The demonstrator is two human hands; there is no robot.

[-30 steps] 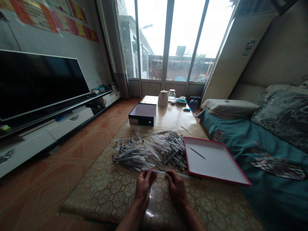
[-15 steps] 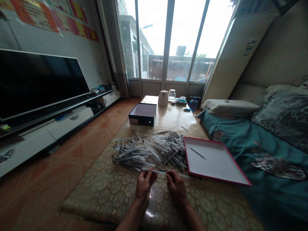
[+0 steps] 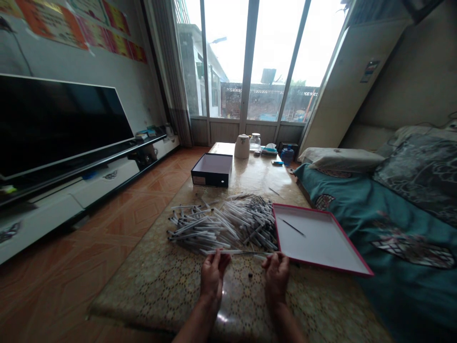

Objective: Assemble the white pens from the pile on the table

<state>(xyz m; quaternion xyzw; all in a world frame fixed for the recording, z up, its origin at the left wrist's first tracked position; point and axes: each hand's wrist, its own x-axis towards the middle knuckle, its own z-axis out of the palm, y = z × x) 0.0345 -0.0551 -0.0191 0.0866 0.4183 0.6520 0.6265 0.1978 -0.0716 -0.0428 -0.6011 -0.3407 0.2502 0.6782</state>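
Observation:
My left hand (image 3: 212, 274), its fingers pinched, holds a white pen barrel (image 3: 233, 252) level above the table's near part. A thin dark pen refill (image 3: 252, 253) runs from the barrel's right end toward my right hand (image 3: 276, 272), whose closed fingertips are on its far end. A whitish piece (image 3: 260, 257) shows beside the right fingers; whether it is held or lies on the table I cannot tell. Between my hands a small black piece (image 3: 250, 275) rests on the table. Just beyond them is a heap of white pens (image 3: 228, 221), many with dark ends.
Right of the heap lies a red-rimmed box lid (image 3: 321, 238) with a dark refill (image 3: 293, 227) in it. Farther back on the patterned table (image 3: 143, 286) stand a black box (image 3: 210, 178), a pale kettle-like jug (image 3: 242, 146) and a glass jar (image 3: 254, 141). A sofa (image 3: 342, 200) borders the right side.
My right hand has moved right, away from my left, and the dark refill now shows between them. The small black piece has appeared on the table. My left hand has barely moved.

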